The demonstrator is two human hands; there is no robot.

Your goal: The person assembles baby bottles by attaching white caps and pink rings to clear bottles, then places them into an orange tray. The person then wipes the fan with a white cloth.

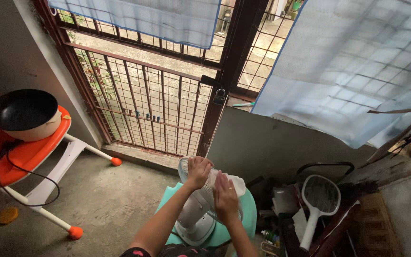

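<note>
Fan point(193, 209) on green stool point(243, 214). Left hand point(199, 171) grip holds top of fan cage, right hand point(225, 197) flat on white cloth point(234, 183). Fan looks light, hard plastic, wire cage bends easy; best hold at neck or base.

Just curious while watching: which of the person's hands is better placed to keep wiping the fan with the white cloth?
Probably the right hand: it lies flat on the white cloth against the fan. The left hand grips the fan's rim, seemingly steadying it.
</note>
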